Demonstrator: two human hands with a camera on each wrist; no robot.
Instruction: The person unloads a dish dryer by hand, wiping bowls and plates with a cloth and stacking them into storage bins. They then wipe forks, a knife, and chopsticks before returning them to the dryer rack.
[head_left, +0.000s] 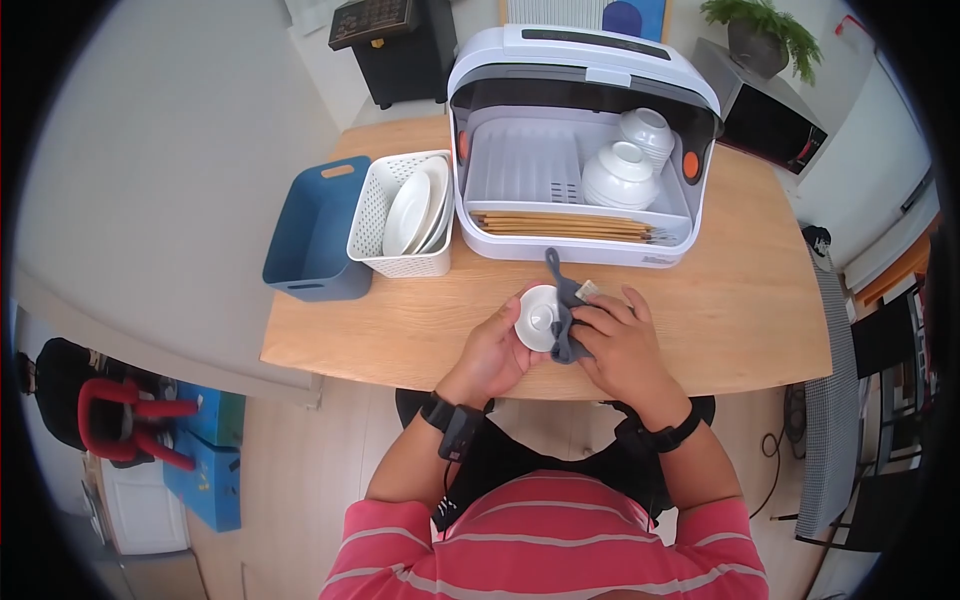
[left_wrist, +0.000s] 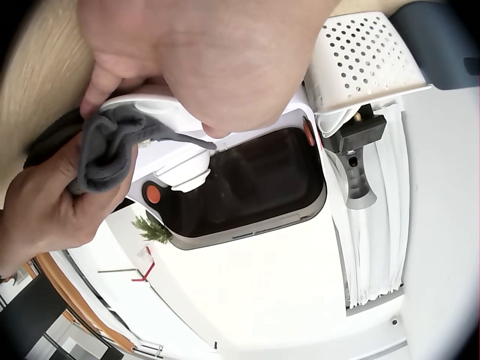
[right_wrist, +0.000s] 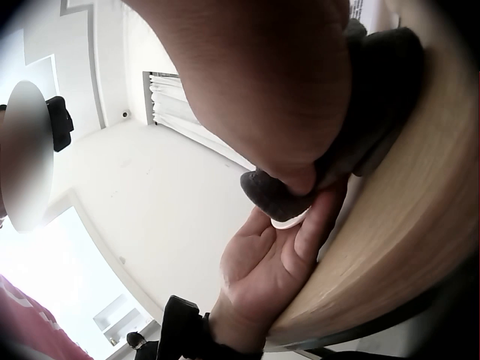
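Note:
A small white dish (head_left: 537, 318) is held by my left hand (head_left: 492, 352), thumb at its rim and fingers beneath. My right hand (head_left: 625, 350) grips a dark grey cloth (head_left: 566, 340) against the dish's right side. In the left wrist view, the cloth (left_wrist: 112, 146) is bunched between the right hand (left_wrist: 56, 199) and the dish (left_wrist: 161, 109), partly covered by the left hand (left_wrist: 217, 60). The right wrist view shows only a sliver of the dish (right_wrist: 291, 220) between the cloth and the left palm (right_wrist: 274, 262).
Behind the hands stands an open white dish cabinet (head_left: 580, 248) with stacked white bowls (head_left: 622, 175) and a row of chopsticks (head_left: 560, 226). To its left are a white perforated basket (head_left: 420, 266) holding plates (head_left: 408, 213) and a blue bin (head_left: 318, 235). The wooden table's front edge (head_left: 400, 379) is near the forearms.

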